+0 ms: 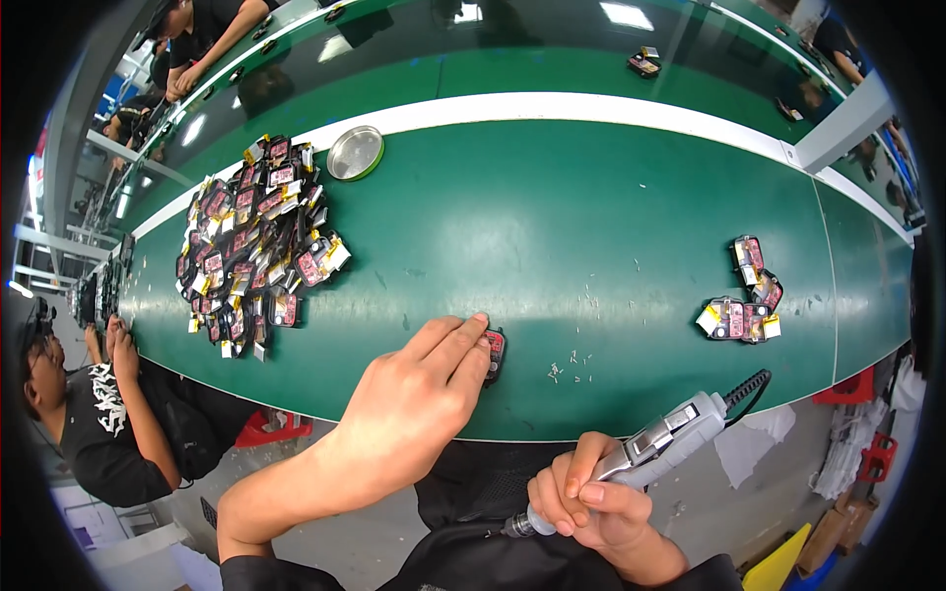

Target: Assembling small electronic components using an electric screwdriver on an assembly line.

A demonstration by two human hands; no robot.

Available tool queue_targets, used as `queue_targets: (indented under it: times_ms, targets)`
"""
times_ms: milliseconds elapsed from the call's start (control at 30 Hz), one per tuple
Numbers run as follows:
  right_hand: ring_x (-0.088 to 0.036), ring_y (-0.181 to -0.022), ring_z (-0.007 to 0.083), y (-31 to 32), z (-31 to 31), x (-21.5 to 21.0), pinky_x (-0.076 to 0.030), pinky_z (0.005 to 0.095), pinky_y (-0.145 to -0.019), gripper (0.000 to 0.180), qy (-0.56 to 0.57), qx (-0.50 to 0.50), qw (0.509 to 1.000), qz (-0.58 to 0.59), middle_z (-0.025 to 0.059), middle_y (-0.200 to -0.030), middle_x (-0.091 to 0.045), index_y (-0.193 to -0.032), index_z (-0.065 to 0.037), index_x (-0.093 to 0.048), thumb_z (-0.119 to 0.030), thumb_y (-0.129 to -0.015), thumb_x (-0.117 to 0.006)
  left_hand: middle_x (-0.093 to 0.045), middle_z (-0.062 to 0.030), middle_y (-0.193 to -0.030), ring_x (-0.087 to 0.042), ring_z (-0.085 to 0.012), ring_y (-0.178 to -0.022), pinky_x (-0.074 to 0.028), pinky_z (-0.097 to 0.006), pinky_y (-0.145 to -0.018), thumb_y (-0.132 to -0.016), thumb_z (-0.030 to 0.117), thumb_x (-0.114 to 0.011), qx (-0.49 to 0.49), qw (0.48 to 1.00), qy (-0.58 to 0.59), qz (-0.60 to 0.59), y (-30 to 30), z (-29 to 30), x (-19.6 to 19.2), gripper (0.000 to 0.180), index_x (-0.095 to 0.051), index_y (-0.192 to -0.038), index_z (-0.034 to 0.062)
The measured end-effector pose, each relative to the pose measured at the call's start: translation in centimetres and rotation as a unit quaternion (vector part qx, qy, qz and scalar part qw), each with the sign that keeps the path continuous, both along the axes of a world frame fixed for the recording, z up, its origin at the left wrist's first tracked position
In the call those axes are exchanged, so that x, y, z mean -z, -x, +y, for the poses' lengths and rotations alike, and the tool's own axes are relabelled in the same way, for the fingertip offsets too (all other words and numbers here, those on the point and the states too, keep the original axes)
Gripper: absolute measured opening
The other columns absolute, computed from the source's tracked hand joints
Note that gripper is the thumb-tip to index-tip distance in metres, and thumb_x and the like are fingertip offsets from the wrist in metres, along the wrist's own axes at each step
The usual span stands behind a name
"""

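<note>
My left hand [419,389] reaches over the green bench with its fingers bent together at a small black case with a red circuit board [495,355]. The thumb and part of the case are hidden behind the hand. Near the bench's front edge, my right hand [596,497] is wrapped round a grey electric screwdriver [670,438]. Its bit points left, toward my lap, and a black cord leaves the far end. Tiny pale scraps [567,369] lie just right of the case.
On the left is a large heap of similar cases [246,241] with a round metal lid [355,153] behind it. Several more cases [744,320] sit at right. A white rail [552,106] borders a dark conveyor [532,44]. At left sits a co-worker [108,414].
</note>
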State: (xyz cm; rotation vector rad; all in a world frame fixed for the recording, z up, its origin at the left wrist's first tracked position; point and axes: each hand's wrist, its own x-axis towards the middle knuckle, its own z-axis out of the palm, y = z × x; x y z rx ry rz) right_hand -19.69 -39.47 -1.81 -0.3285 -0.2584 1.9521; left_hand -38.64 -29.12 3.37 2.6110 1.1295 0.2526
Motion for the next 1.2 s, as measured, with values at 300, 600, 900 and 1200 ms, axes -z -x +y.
queue_targets:
  times_ms: [300,600,900,1200]
  targets:
    - [-0.047,-0.048,0.0151,-0.4,-0.4,-0.2,-0.036,0.0317,-0.056,0.008,0.018,0.002,0.999,-0.034,0.0031,-0.054,-0.045,-0.085,-0.005,-0.053,-0.012,-0.082,-0.053,-0.059,-0.0173,-0.101,-0.057,-0.0332,-0.088,-0.049,-0.039,-0.072,-0.077,-0.005,-0.063,-0.044,0.999,-0.003,-0.030,-0.6,0.0,0.1,0.020,-0.053,-0.094,-0.0047]
    - [-0.049,-0.054,0.0189,-0.9,-0.5,0.3,-0.037,0.0295,-0.052,0.006,0.014,0.010,1.000,0.013,0.0053,-0.055,-0.045,-0.088,-0.003,-0.056,-0.008,-0.085,-0.056,-0.057,-0.0162,-0.100,-0.056,-0.0335,-0.087,-0.049,-0.040,-0.072,-0.074,-0.007,-0.062,-0.021,0.998,-0.001,0.051,-1.1,0.3,-0.2,0.023,-0.052,-0.094,-0.0046]
    - [-0.049,-0.053,0.0184,-0.7,-0.3,0.2,-0.037,0.0295,-0.052,0.005,0.027,0.006,1.000,0.008,0.0051,-0.055,-0.046,-0.088,-0.004,-0.056,-0.007,-0.086,-0.055,-0.057,-0.0180,-0.102,-0.057,-0.0286,-0.091,-0.054,-0.034,-0.066,-0.069,-0.002,-0.062,-0.003,0.998,-0.061,0.022,-0.8,0.4,0.7,0.030,-0.055,-0.097,-0.0093]
    - [-0.048,-0.050,0.0159,1.1,0.6,-0.5,-0.036,0.0320,-0.055,0.006,0.044,0.013,0.998,-0.049,0.0027,-0.054,-0.045,-0.086,-0.006,-0.054,-0.012,-0.084,-0.052,-0.060,-0.0157,-0.097,-0.059,-0.0296,-0.087,-0.053,-0.036,-0.067,-0.066,-0.008,-0.065,-0.016,0.998,-0.048,-0.048,-0.9,0.0,1.4,0.030,-0.057,-0.095,-0.0060]
